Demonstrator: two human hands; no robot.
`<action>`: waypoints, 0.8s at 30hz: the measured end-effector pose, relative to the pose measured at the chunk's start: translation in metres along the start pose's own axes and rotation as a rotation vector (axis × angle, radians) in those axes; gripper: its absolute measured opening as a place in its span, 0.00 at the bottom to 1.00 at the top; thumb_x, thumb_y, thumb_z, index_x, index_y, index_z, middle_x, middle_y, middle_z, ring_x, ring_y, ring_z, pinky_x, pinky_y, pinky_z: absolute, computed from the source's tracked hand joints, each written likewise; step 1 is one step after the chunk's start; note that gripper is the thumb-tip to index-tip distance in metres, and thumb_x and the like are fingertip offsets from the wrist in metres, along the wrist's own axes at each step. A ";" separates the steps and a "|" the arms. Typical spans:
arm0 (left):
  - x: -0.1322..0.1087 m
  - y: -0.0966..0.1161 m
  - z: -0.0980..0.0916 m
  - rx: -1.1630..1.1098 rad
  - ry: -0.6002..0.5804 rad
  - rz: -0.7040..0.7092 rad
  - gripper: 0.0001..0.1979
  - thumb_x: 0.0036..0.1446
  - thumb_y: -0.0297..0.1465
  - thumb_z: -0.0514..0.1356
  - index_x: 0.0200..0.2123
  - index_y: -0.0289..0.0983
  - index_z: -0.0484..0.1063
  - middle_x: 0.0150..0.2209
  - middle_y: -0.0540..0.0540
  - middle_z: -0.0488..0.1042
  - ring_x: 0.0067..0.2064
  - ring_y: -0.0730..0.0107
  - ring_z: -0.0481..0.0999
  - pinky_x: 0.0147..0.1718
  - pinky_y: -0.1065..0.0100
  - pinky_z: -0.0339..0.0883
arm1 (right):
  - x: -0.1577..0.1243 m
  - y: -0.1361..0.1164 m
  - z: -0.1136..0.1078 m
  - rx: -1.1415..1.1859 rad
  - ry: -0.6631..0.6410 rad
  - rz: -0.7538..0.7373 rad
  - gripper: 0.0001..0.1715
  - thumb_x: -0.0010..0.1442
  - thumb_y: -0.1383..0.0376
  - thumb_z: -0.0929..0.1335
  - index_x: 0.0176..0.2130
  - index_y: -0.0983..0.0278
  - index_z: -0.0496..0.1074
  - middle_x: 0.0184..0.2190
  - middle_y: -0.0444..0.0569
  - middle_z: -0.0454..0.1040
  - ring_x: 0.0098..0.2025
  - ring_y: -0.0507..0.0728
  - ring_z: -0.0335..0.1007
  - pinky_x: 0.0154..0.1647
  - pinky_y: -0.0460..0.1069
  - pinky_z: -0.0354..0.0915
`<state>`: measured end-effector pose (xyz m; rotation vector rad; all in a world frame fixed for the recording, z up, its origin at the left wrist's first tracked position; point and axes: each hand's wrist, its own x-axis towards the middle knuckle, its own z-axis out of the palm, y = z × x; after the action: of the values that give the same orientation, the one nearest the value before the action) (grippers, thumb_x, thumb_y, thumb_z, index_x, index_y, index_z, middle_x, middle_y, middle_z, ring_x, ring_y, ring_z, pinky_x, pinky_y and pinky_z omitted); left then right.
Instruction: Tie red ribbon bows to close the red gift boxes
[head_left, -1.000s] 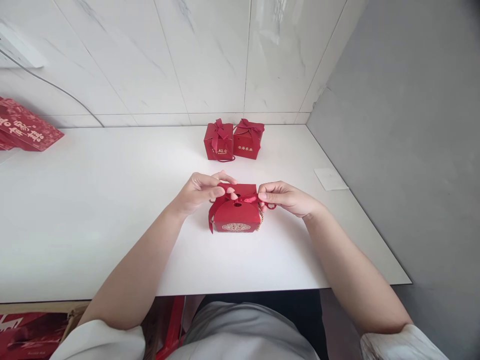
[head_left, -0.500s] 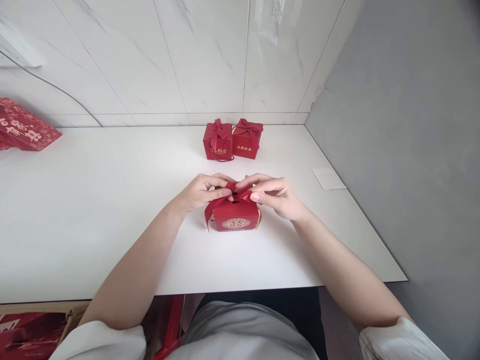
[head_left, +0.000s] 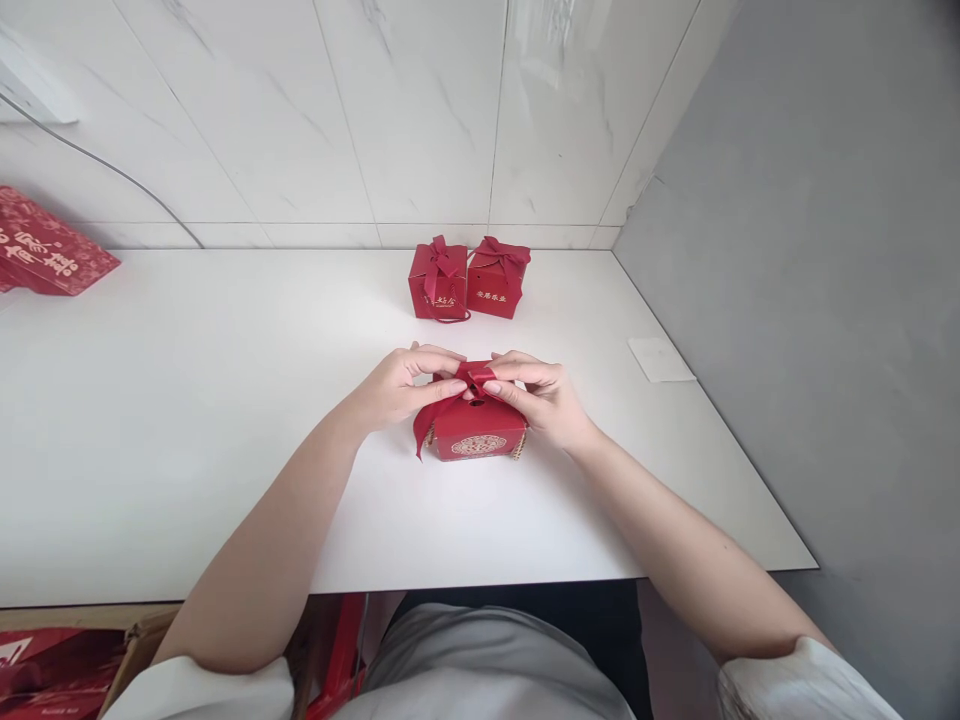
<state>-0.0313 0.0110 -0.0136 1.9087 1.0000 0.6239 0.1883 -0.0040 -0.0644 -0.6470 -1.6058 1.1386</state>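
Observation:
A red gift box [head_left: 480, 432] with a round gold emblem on its front stands on the white table in front of me, gold trim at its lower sides. Over its top runs a red ribbon [head_left: 431, 425], one tail hanging down at the left. My left hand [head_left: 401, 385] pinches the ribbon at the top of the box from the left. From the right, my right hand [head_left: 541, 395] pinches a loop of the same ribbon between thumb and fingers. Both thumbs sit close together near dark holes in the lid. The far fingertips are partly hidden.
Two red boxes with bows, a left one [head_left: 437, 282] and a right one [head_left: 498, 280], stand near the tiled wall. A red printed bag [head_left: 56, 245] lies far left. A white paper square [head_left: 661, 360] is at the right edge. An open carton [head_left: 142, 640] sits below the table.
My right hand has moved left toward my left hand, bringing its ribbon loop to the middle of the lid. My left hand has hardly moved.

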 end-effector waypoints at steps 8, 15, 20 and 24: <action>0.000 -0.003 0.003 -0.122 -0.038 0.000 0.11 0.63 0.39 0.60 0.42 0.39 0.73 0.42 0.45 0.76 0.44 0.65 0.76 0.44 0.64 0.71 | 0.000 -0.004 0.001 -0.002 -0.087 0.035 0.12 0.67 0.61 0.68 0.47 0.50 0.80 0.40 0.47 0.73 0.44 0.55 0.72 0.48 0.53 0.70; -0.001 -0.005 0.009 -0.145 0.001 0.041 0.08 0.64 0.36 0.60 0.43 0.39 0.68 0.43 0.45 0.78 0.43 0.66 0.77 0.42 0.65 0.71 | 0.005 -0.012 0.006 -0.017 -0.008 0.061 0.02 0.63 0.65 0.71 0.38 0.59 0.73 0.33 0.43 0.75 0.37 0.52 0.73 0.41 0.50 0.68; -0.002 -0.006 0.004 -0.205 -0.007 -0.064 0.12 0.62 0.37 0.61 0.46 0.41 0.64 0.42 0.45 0.79 0.46 0.63 0.78 0.41 0.65 0.72 | 0.004 -0.016 0.009 0.081 0.015 0.110 0.14 0.61 0.66 0.73 0.38 0.59 0.62 0.31 0.41 0.76 0.36 0.52 0.74 0.41 0.49 0.66; -0.002 -0.003 0.003 -0.117 -0.036 -0.073 0.08 0.62 0.36 0.61 0.43 0.39 0.72 0.44 0.43 0.78 0.47 0.61 0.78 0.44 0.61 0.72 | 0.003 -0.014 0.009 0.022 0.016 0.146 0.16 0.61 0.65 0.73 0.46 0.59 0.65 0.32 0.42 0.77 0.37 0.53 0.74 0.41 0.50 0.66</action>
<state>-0.0318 0.0088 -0.0173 1.7674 0.9840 0.5910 0.1809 -0.0101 -0.0508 -0.7671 -1.5504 1.2527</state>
